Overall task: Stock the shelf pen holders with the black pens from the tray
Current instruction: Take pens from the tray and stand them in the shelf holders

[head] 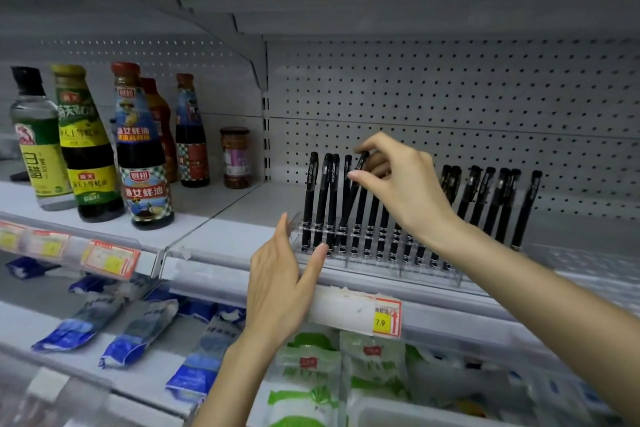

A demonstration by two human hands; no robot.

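Note:
A clear acrylic pen holder [429,276] sits on the middle shelf, with several black pens [502,204] standing upright in its slots. My right hand [401,184] pinches the cap end of one tilted black pen [349,201] whose tip is down in the holder near its left end. My left hand [280,284] has straight fingers; they touch the holder's left front corner and the shelf edge. No tray is in view.
Sauce bottles [142,156] and a jar [237,158] stand on the same shelf to the left. A pegboard back panel [450,97] rises behind the pens. A price tag [386,321] hangs on the shelf edge. Blue packets [138,333] and green packets [304,378] lie on the shelf below.

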